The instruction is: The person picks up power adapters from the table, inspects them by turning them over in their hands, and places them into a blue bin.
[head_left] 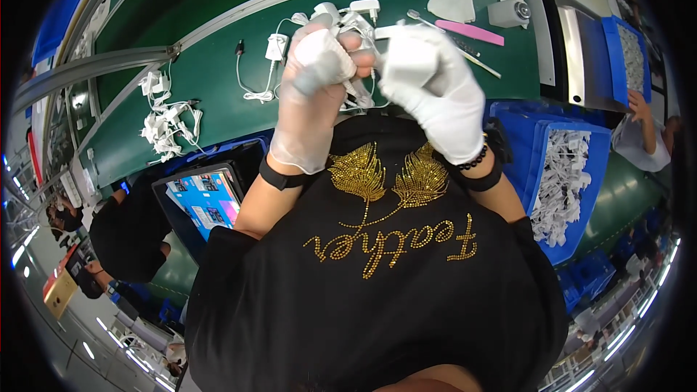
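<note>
While the left hand (308,81) curls its fingers around a white block (321,49) at upper centre, the right hand (444,87) clasps a second white block (411,62) just beside it; both sit high, presumably for close viewing; corded adapters (161,129) lie left, seemingly heaped to keep together.

Factory workshop: green workbench (214,69), blue bins (599,156) of white parts (559,181), strip lights (88,350).
</note>
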Demonstrator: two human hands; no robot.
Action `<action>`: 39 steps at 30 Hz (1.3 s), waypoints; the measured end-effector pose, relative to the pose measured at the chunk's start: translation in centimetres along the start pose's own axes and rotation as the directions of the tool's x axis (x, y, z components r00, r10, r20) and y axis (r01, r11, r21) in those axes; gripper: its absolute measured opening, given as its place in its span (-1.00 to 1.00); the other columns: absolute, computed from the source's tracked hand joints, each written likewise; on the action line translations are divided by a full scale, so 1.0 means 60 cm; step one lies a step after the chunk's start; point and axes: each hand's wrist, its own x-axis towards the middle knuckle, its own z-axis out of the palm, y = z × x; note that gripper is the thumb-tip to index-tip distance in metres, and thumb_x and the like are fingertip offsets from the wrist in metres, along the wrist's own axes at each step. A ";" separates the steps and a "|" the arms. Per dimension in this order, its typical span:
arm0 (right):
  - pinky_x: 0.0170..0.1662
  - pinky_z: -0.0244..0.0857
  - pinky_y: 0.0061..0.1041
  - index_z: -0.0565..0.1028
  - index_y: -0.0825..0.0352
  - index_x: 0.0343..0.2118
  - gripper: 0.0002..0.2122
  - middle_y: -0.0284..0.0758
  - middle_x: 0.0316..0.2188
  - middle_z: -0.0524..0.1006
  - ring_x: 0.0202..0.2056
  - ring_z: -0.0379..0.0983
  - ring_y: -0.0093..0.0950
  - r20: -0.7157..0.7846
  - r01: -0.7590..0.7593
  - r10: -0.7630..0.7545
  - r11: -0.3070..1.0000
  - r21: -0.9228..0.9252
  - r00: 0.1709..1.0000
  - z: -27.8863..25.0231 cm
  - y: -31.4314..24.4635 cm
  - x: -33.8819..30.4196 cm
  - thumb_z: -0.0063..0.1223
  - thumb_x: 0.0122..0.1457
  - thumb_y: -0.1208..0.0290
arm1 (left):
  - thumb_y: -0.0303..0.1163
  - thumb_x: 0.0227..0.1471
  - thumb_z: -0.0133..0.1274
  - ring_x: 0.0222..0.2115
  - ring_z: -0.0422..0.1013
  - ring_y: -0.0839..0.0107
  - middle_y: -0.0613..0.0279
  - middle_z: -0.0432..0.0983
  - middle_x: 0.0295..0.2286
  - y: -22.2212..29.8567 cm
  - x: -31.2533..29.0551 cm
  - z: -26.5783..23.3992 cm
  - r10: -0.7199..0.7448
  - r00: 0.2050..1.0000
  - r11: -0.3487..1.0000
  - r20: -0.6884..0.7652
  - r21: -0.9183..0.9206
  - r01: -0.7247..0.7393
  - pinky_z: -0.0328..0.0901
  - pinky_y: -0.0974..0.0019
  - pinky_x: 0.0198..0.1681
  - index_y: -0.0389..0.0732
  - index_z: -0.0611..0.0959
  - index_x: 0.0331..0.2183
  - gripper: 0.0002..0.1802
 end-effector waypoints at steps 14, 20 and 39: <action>0.03 0.32 -0.30 0.18 0.20 0.28 -0.43 -0.25 -0.08 0.45 -0.04 0.43 -0.31 0.127 0.150 -0.082 0.612 -0.777 0.989 0.034 0.030 0.054 0.06 0.26 0.19 | -0.14 0.10 0.02 0.16 0.22 0.07 0.00 0.24 0.18 -0.026 -0.004 0.021 0.046 0.998 0.994 -0.036 -0.096 -0.049 0.10 0.10 0.24 -0.19 0.41 0.12 -0.41; -0.30 0.31 -0.47 0.20 0.21 0.23 -0.40 -0.25 -0.21 0.45 -0.35 0.39 -0.46 0.008 -0.052 0.057 0.829 0.558 0.998 -0.011 -0.016 0.085 -0.13 0.27 -0.11 | -0.12 0.07 0.10 0.15 0.24 0.11 0.01 0.25 0.17 -0.008 0.062 -0.088 0.258 0.947 0.854 -0.193 0.505 -0.130 0.14 0.20 0.20 -0.19 0.39 0.16 -0.33; -0.78 -0.05 -0.65 0.29 0.26 0.14 -0.28 -0.32 -0.55 0.35 -0.79 0.09 -0.61 0.385 -0.386 0.051 0.233 0.893 0.922 -0.038 -0.005 0.095 -0.41 0.24 -0.34 | -0.57 0.01 0.15 -0.25 0.46 0.37 0.16 0.48 -0.18 0.000 0.167 -0.090 0.330 0.940 0.816 -0.089 0.528 -0.237 0.39 0.33 -0.15 -0.22 0.31 0.15 -0.33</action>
